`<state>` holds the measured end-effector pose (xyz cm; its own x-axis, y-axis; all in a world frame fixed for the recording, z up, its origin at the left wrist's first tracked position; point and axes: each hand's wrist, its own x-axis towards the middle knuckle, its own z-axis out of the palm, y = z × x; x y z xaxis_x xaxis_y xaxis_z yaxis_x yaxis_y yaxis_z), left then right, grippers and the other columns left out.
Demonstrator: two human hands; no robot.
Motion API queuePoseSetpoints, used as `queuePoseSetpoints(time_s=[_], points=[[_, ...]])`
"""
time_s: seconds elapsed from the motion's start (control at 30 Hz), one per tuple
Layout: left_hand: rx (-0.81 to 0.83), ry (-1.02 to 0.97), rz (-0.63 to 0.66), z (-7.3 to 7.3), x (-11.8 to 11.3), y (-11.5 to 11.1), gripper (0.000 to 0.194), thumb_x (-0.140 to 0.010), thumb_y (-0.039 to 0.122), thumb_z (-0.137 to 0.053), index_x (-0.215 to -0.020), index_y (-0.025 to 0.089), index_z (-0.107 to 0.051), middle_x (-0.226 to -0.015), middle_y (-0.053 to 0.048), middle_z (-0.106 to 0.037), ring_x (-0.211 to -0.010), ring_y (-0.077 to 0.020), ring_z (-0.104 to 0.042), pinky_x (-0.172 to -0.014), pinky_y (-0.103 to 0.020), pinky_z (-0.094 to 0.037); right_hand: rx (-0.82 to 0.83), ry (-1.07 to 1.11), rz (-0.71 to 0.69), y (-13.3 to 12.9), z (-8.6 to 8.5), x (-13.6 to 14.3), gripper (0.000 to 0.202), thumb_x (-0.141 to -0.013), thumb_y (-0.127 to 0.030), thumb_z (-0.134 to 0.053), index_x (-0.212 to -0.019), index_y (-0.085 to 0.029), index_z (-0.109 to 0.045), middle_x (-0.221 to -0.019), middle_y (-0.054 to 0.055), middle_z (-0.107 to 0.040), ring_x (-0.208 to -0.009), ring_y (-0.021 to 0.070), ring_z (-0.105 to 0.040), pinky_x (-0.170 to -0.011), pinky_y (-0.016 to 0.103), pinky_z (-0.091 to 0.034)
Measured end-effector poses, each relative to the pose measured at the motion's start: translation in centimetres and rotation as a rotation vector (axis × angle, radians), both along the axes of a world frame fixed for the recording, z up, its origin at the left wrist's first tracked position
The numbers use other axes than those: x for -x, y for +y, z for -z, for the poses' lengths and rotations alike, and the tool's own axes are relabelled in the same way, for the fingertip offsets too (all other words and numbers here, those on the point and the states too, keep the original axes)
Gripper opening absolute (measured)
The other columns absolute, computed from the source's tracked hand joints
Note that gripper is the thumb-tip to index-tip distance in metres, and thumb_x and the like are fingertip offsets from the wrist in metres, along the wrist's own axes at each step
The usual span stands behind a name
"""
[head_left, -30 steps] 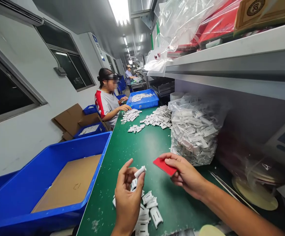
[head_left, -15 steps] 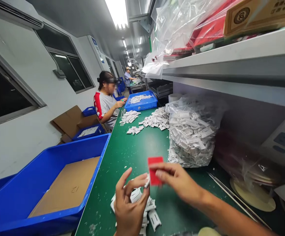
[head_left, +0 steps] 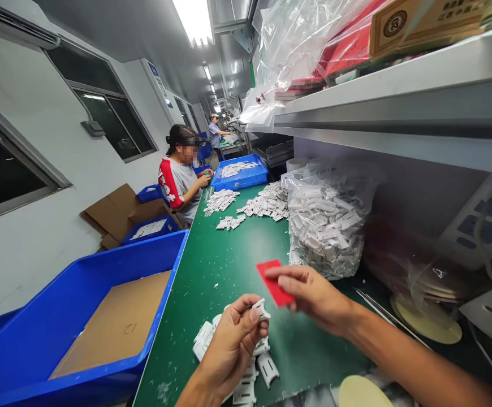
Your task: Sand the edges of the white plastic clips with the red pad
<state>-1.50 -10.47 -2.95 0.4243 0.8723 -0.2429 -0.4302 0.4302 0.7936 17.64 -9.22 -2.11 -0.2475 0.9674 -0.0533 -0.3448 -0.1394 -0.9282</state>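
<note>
Between the thumb and fingers of my left hand (head_left: 240,330) is a small white plastic part (head_left: 261,309) with a slot and notched ends. My right hand (head_left: 314,291) pinches a flat red rectangular piece (head_left: 275,284), tilted and held above the table, just apart from the white part. Under and beside my left hand lies a pile of similar white slotted parts (head_left: 268,368) on the green tabletop (head_left: 199,268), partly hidden by that hand.
A clear bag full of white parts (head_left: 326,226) stands at the right, under a shelf (head_left: 390,96). Further along are loose white heaps (head_left: 267,202) and a blue tray (head_left: 246,180), with a seated person (head_left: 182,175) beside it. A large blue bin (head_left: 80,271) borders the left edge.
My left hand has turned and closed its fingers round the white part, which now shows more plainly. The red piece has moved slightly away to the right and tilted in my right hand.
</note>
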Motion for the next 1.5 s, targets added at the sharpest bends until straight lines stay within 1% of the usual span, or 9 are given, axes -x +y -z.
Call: queuePoseSetpoints(time_s=[0.23, 0.4, 0.57, 0.67, 0.97, 1.07, 1.2, 1.37, 1.5], points=[[-0.029, 0.01, 0.005, 0.1, 0.2, 0.3, 0.02, -0.075, 0.022, -0.082, -0.089, 0.015, -0.07, -0.074, -0.001, -0.065, -0.066, -0.0076, -0.06, -0.065, -0.018, -0.052, -0.033, -0.027, 0.05, -0.1, 0.1, 0.1, 0.039, -0.074, -0.047, -0.079, -0.1, -0.018, -0.078, -0.071, 0.001, -0.068, -0.055, 0.0088, -0.051, -0.051, 0.022, -0.036], [-0.114, -0.118, 0.177, 0.0, 0.6, 0.0, 0.031, -0.062, 0.027, -0.091, -0.074, 0.017, -0.065, -0.068, 0.0, -0.065, -0.068, -0.013, -0.063, -0.068, -0.024, -0.05, -0.014, 0.024, 0.158, 0.7, 0.0, -0.1, 0.033, -0.071, -0.043, -0.082, -0.087, -0.016, -0.075, -0.064, -0.003, -0.06, -0.05, 0.0053, -0.041, -0.046, 0.019, -0.026], [-0.228, 0.149, -0.146, -0.1, 0.4, 0.4, 0.035, -0.071, 0.024, -0.085, -0.101, 0.021, -0.068, -0.085, -0.001, -0.07, -0.076, -0.0118, -0.064, -0.071, -0.021, -0.05, 0.034, 0.119, 0.088, -0.2, -0.9, -0.1, 0.032, -0.08, -0.047, -0.071, -0.1, -0.021, -0.069, -0.049, -0.012, -0.036, -0.042, 0.0043, -0.019, -0.044, 0.02, -0.015], [-0.424, 0.371, -0.257, 0.0, 0.1, 0.3, 0.022, -0.073, 0.026, -0.083, -0.088, 0.018, -0.069, -0.083, -0.003, -0.071, -0.079, -0.0144, -0.065, -0.074, -0.022, -0.051, 0.016, 0.045, -0.072, -0.9, -1.0, 0.1, 0.048, -0.069, -0.052, -0.08, -0.101, -0.017, -0.075, -0.054, -0.004, -0.054, -0.046, 0.0072, -0.036, -0.046, 0.022, -0.025], [-0.549, 0.519, -0.314, 0.0, 0.2, -0.7, 0.013, -0.074, 0.024, -0.082, -0.08, 0.017, -0.072, -0.084, -0.007, -0.074, -0.083, -0.0204, -0.067, -0.079, -0.028, -0.053, -0.076, -0.157, 0.045, -0.1, -0.3, -0.1, 0.04, -0.072, -0.046, -0.08, -0.098, -0.017, -0.08, -0.077, 0.005, -0.071, -0.061, 0.0117, -0.051, -0.063, 0.028, -0.04], [-0.434, 0.384, -0.264, -0.3, 0.1, -0.4, 0.017, -0.073, 0.021, -0.083, -0.081, 0.018, -0.069, -0.082, -0.004, -0.073, -0.082, -0.018, -0.068, -0.078, -0.026, -0.053, -0.063, -0.192, 0.193, 0.1, -0.3, 0.0, 0.033, -0.08, -0.044, -0.074, -0.101, -0.019, -0.079, -0.085, 0.004, -0.069, -0.064, 0.0102, -0.048, -0.065, 0.026, -0.038], [-0.102, -0.004, -0.138, -0.7, 0.0, 0.0, 0.041, -0.081, 0.021, -0.078, -0.116, 0.024, -0.058, -0.081, 0.0, -0.071, -0.072, -0.0113, -0.066, -0.073, -0.024, -0.053, -0.003, -0.141, 0.143, -0.6, -0.6, 0.2, 0.037, -0.089, -0.046, -0.065, -0.116, -0.023, -0.073, -0.071, 0.0, -0.061, -0.06, 0.0095, -0.045, -0.053, 0.021, -0.03], [0.157, -0.235, -0.073, -0.1, 0.0, 0.1, 0.026, -0.085, 0.021, -0.074, -0.107, 0.018, -0.059, -0.081, -0.001, -0.069, -0.066, -0.0085, -0.065, -0.065, -0.021, -0.053, -0.058, -0.061, -0.274, -1.7, -1.0, 0.3, 0.05, -0.079, -0.048, -0.075, -0.123, -0.022, -0.07, -0.071, 0.001, -0.063, -0.056, 0.0094, -0.05, -0.054, 0.023, -0.036], [0.229, -0.249, -0.104, 0.5, 0.1, 0.1, 0.032, -0.076, 0.021, -0.082, -0.102, 0.017, -0.062, -0.079, 0.001, -0.069, -0.063, -0.0077, -0.064, -0.065, -0.02, -0.053, -0.176, -0.227, 0.066, -1.4, -0.5, 0.0, 0.045, -0.085, -0.045, -0.071, -0.124, -0.024, -0.07, -0.072, 0.0, -0.064, -0.065, 0.0124, -0.052, -0.065, 0.027, -0.042]])
